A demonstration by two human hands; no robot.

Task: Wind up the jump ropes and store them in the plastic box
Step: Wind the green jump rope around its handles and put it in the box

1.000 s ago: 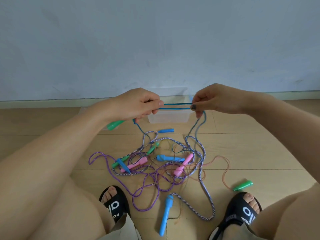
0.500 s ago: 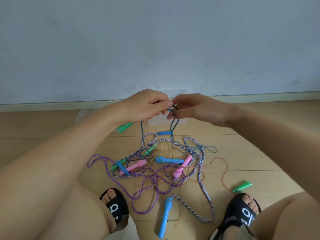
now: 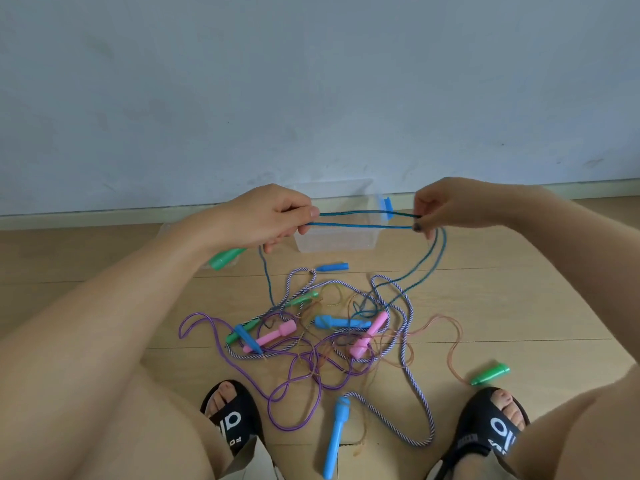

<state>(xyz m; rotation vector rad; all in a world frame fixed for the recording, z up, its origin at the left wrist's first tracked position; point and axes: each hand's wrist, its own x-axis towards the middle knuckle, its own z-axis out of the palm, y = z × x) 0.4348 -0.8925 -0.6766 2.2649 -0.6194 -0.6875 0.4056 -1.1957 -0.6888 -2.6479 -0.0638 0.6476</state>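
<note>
My left hand (image 3: pixel 263 220) grips a teal jump rope (image 3: pixel 363 220) together with its green handle (image 3: pixel 225 258), which sticks out below the fist. My right hand (image 3: pixel 450 209) pinches the same rope, so two strands stretch taut between the hands. The rest of the teal rope hangs down from the right hand into a tangle of ropes (image 3: pixel 322 337) on the floor: purple, striped and pale orange cords with pink, blue and green handles. A clear plastic box (image 3: pixel 336 237) stands behind the stretched strands, by the wall.
The wall and baseboard (image 3: pixel 104 216) run just behind the box. A loose green handle (image 3: pixel 490 374) lies by my right sandal (image 3: pixel 485 431); a blue handle (image 3: pixel 336 438) lies between the sandals, with the left sandal (image 3: pixel 232 417) close by. Wooden floor lies on both sides.
My hands were together half a second ago; the right hand has moved right, drawing out another length so two teal strands span between the hands again.
</note>
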